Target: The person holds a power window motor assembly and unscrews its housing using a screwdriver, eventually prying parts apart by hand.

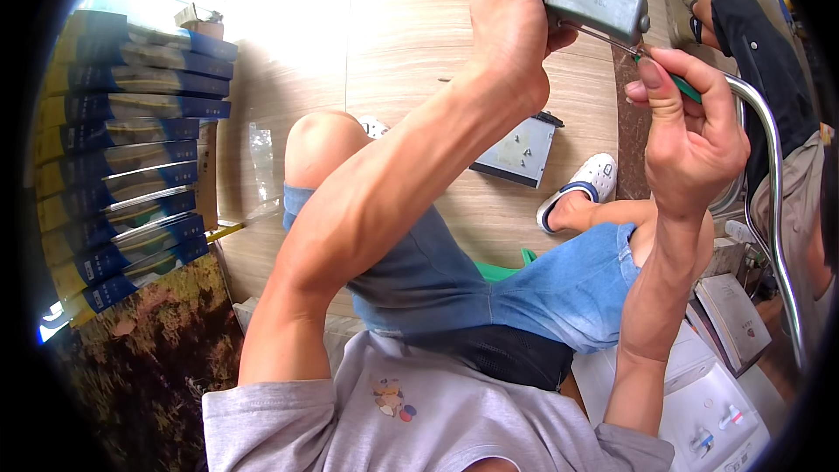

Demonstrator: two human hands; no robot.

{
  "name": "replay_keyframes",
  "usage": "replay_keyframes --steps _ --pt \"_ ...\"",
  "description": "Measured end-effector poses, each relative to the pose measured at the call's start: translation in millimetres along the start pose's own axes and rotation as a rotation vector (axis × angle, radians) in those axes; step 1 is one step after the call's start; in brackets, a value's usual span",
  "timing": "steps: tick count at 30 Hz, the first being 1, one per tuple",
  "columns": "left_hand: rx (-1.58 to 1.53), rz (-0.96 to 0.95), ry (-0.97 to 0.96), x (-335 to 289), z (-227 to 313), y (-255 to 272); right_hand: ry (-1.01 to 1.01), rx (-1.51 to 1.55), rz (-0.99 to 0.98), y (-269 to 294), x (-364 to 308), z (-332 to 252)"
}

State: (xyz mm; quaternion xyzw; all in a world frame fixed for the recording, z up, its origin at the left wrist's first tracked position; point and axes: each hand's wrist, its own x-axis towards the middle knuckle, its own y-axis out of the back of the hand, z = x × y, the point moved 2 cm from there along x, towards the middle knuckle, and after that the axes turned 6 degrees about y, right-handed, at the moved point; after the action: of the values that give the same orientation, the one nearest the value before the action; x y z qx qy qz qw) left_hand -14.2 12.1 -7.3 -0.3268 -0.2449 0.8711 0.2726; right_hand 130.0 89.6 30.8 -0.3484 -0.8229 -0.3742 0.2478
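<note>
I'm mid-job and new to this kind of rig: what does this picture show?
There is no machine arm here: a person works with two bare hands. The picture comes from a wide fisheye camera worn on the head, looking down, so straight edges bend. The left hand holds a grey metal motor-like unit; the right hand pinches a green-handled tool, probably a screwdriver, beside it. On the floor lies a flat metal box with small pieces on top. Blue-and-yellow packages are stacked at left.
</note>
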Motion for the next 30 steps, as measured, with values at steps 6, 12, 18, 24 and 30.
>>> replay_keyframes --steps 6,12,18,24,30 --pt "0.009 0.045 0.005 -1 3 -3 0.013 -0.006 0.043 -4 -1 1" --pt "-0.089 0.013 -0.025 20 7 7 0.013 0.064 0.05 -7 3 -1" --pt "-0.222 0.107 -0.105 20 39 29 -0.016 0.465 0.213 38 12 11" --pt "-0.206 0.131 -0.137 0 54 47 -0.91 0.719 0.216 -19 -27 110" --pt "-0.235 0.037 -0.163 -20 57 27 -0.054 -0.367 -0.87 -82 -183 223"
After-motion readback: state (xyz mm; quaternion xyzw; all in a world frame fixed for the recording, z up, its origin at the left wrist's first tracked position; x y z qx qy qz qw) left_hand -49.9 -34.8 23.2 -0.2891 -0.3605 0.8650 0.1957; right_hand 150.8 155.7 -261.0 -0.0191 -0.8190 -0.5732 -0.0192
